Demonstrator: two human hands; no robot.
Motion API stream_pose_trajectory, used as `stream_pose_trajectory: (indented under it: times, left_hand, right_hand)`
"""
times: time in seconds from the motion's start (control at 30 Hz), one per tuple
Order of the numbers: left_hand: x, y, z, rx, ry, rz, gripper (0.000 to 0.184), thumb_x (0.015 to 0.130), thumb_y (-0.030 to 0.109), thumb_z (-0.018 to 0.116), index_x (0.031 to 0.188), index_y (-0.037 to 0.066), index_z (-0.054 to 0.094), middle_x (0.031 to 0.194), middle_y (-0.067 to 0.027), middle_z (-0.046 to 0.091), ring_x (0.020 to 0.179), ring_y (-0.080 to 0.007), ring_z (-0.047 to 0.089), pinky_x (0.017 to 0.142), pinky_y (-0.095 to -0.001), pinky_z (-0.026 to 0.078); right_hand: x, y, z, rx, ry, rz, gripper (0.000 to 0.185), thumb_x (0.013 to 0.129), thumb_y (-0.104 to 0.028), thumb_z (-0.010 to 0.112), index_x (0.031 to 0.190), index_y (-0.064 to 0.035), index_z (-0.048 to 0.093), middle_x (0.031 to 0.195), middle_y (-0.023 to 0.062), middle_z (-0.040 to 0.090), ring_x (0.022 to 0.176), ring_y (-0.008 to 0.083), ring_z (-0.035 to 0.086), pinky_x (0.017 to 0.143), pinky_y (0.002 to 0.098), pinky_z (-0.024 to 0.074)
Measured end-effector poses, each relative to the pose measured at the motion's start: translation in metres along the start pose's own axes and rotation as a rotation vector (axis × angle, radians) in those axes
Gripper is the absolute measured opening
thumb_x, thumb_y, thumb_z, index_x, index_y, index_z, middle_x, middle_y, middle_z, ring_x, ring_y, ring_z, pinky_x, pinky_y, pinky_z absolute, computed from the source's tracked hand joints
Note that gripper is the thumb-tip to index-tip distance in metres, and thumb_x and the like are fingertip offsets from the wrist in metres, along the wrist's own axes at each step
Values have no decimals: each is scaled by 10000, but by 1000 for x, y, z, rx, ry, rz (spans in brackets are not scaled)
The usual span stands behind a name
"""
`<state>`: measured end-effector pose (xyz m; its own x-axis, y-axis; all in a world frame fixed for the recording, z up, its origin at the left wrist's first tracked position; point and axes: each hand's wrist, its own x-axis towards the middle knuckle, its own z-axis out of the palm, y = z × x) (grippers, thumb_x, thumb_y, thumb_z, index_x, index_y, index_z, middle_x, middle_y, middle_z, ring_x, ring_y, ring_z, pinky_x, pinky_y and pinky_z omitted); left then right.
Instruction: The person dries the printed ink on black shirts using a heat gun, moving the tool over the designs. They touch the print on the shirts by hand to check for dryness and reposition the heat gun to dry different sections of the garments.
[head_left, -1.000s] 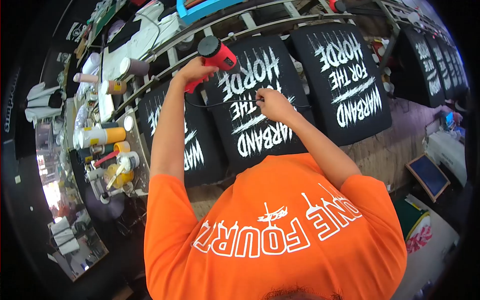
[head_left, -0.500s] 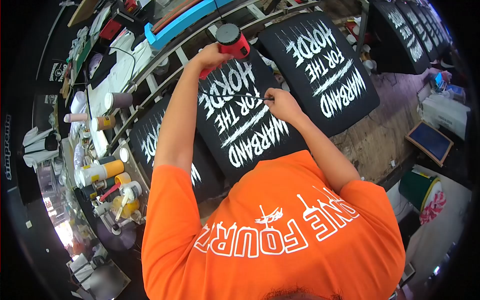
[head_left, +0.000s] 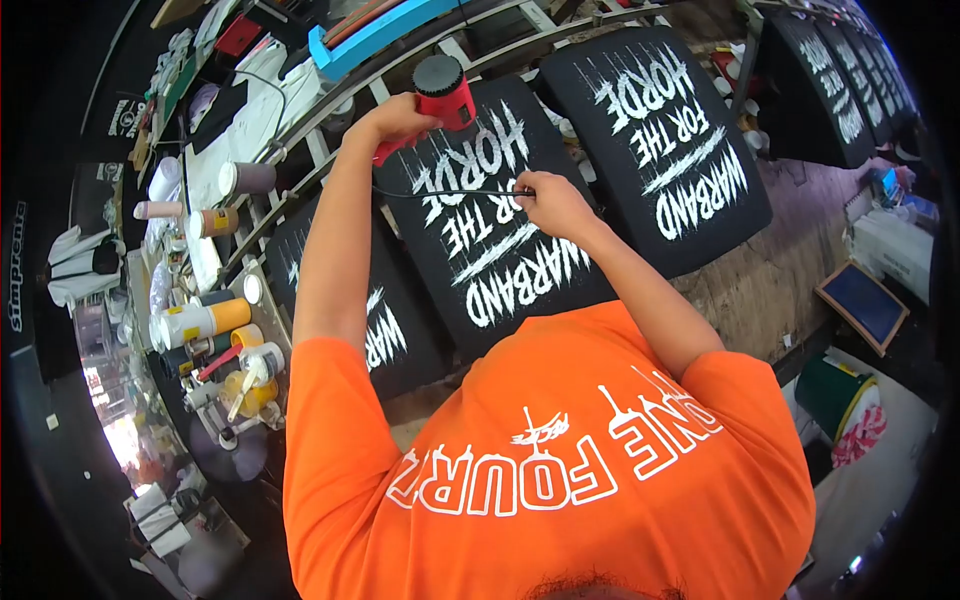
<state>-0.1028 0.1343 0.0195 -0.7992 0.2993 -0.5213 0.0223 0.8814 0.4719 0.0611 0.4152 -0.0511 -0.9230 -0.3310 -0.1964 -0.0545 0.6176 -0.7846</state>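
Observation:
My left hand (head_left: 397, 118) is closed around a red heat gun (head_left: 457, 110) with a round black vented end, held over the far left part of the middle black shirt (head_left: 520, 130). The gun's nozzle is not in view. A thin black cable (head_left: 440, 193) runs across that shirt from the left. My right hand (head_left: 558, 207) pinches the cable above the middle of the shirt. White lettering on the shirt reads "WARBAND FOR THE HORDE", partly covered by my right hand and the cable.
Similar printed black shirts lie on either side, one left (head_left: 410, 350) and one right (head_left: 735, 225). More shirts (head_left: 825, 90) line the far right. Tubs and bottles (head_left: 205, 322) crowd the left. A blue bar (head_left: 385, 30) sits at the back, a green bucket (head_left: 835, 395) at the right.
My left hand has carried the heat gun leftward relative to the middle shirt. My right hand, still pinching the cable, has also moved left. The whole view has shifted slightly.

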Motion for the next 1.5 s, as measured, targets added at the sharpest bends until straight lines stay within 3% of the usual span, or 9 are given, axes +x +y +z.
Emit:
stream_pose_trajectory:
  times: [0.43, 0.67, 0.93, 1.23, 1.47, 1.5]
  left_hand:
    - [-89, -103, -2, -240, 59, -247, 402, 907, 232, 772, 1212, -5, 661, 861, -107, 718, 627, -179, 658, 605, -349, 550]
    - [-118, -157, 17, -318, 131, -159, 391, 913, 254, 772, 1196, 8, 661, 860, -88, 711, 658, -162, 662, 611, -337, 543]
    - [-91, -108, 21, -347, 158, -165, 359, 913, 276, 778, 1145, 24, 675, 864, -46, 706, 675, -138, 651, 617, -315, 516]
    - [-4, -34, 26, -297, 156, 36, 427, 878, 315, 790, 1182, 29, 696, 840, -54, 704, 665, -153, 651, 621, -329, 532]
    - [43, 28, 31, -152, 117, 98, 404, 880, 312, 781, 1164, 35, 700, 838, -59, 724, 667, -170, 679, 642, -338, 556]
    - [45, 33, 31, -190, 124, 104, 405, 878, 313, 777, 1161, 30, 712, 840, -69, 728, 671, -180, 688, 652, -347, 564]
  right_hand:
    - [17, -52, 55, -7, -160, -301, 164, 957, -158, 657, 1055, -30, 687, 1041, 168, 709, 1076, 374, 661, 935, 490, 517]
    - [14, -74, 72, -57, -283, -293, 189, 959, -155, 663, 1085, -15, 687, 1096, 180, 704, 1113, 376, 651, 970, 475, 506]
    - [13, -55, 58, -59, -192, -277, 169, 942, -148, 663, 1049, -20, 690, 1086, 186, 702, 1093, 376, 657, 968, 482, 508]
    - [-3, -14, 7, -8, -58, 9, 219, 942, -155, 669, 1114, -24, 702, 1127, 199, 711, 1071, 403, 677, 944, 487, 520]
    - [-12, 8, -13, -25, 26, 51, 239, 946, -154, 673, 1148, -29, 700, 1166, 207, 707, 1076, 408, 678, 937, 476, 527]
    - [-14, 11, -11, -2, 123, -7, 185, 925, -125, 709, 1050, 8, 683, 1020, 213, 714, 963, 410, 690, 860, 466, 529]
